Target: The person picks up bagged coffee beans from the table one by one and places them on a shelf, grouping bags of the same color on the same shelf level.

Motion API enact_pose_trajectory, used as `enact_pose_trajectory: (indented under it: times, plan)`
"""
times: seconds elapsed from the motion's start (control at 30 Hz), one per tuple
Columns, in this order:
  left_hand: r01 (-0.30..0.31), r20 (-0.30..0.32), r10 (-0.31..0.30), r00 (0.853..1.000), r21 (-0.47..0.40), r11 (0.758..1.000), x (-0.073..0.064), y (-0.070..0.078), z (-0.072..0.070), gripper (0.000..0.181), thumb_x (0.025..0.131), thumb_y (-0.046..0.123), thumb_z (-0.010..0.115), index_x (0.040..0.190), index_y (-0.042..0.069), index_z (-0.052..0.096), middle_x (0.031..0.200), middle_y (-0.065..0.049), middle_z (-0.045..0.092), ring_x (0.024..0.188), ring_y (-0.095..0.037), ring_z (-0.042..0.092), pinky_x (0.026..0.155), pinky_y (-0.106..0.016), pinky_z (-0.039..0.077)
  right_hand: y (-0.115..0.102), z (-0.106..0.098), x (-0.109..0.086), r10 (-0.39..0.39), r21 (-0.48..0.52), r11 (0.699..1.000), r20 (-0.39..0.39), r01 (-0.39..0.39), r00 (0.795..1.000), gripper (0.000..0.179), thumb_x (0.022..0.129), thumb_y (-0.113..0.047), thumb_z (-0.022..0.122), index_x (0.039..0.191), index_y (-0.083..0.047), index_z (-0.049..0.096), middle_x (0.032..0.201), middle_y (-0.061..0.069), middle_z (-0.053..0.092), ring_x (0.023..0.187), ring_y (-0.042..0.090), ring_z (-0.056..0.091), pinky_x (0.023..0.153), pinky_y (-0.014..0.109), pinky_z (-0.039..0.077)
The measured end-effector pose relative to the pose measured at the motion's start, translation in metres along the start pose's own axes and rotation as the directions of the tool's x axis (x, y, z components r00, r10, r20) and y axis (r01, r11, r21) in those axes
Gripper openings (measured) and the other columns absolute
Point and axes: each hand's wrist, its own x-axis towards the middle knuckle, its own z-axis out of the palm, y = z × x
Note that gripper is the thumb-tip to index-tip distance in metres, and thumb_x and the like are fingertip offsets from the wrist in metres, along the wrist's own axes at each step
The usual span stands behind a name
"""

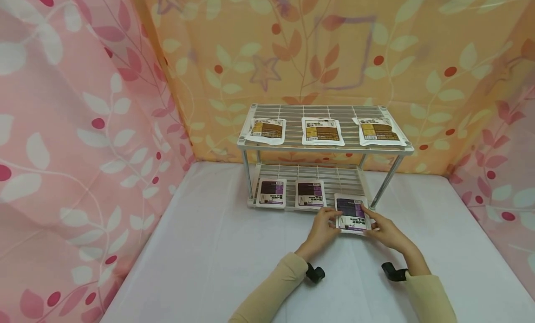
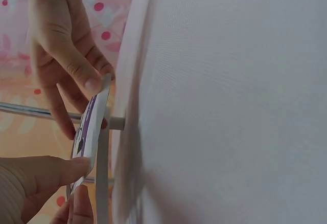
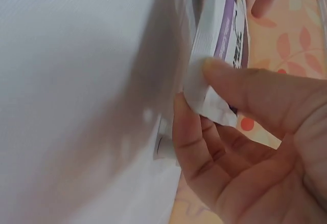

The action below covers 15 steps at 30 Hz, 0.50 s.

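Observation:
Both hands hold one white packet with a dark and purple label (image 1: 352, 215) at the front right of the rack's lower shelf. My left hand (image 1: 323, 230) pinches its left edge, thumb on the printed face, as the left wrist view shows. At the lower right corner, my right hand (image 1: 388, 232) pinches the packet's sealed white edge (image 3: 196, 75) between thumb and fingers. Two like packets, a left one (image 1: 272, 193) and a middle one (image 1: 310, 194), lie on the lower shelf (image 1: 330, 173) to the left of the held one.
A two-tier white wire rack (image 1: 292, 110) stands at the back of the white-covered table (image 1: 209, 248). Three packets with brown and yellow labels, among them a middle one (image 1: 322, 131), lie on its top shelf. A slanting metal post (image 1: 386, 183) rises beside my right hand. Patterned cloth (image 1: 234, 49) hangs behind.

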Motion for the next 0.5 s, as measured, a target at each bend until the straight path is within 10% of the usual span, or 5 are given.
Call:
enact_pose_trajectory:
  times: [0.5]
  plan:
    - [-0.009,-0.025,0.013,1.0,0.166,0.986,0.012,0.001,-0.001,0.047,0.07,-0.011,0.068,0.115,0.001,0.064,0.123,-0.012,0.051,0.09,-0.008,0.052,0.067,-0.009,0.045,-0.023,-0.001,0.011,0.066,-0.136,0.987,-0.17,-0.09,0.983,0.065,0.072,-0.003,0.072,0.13,0.011,0.044,0.098,0.034,0.051,0.069,0.024,0.051,0.056,0.032,0.041]
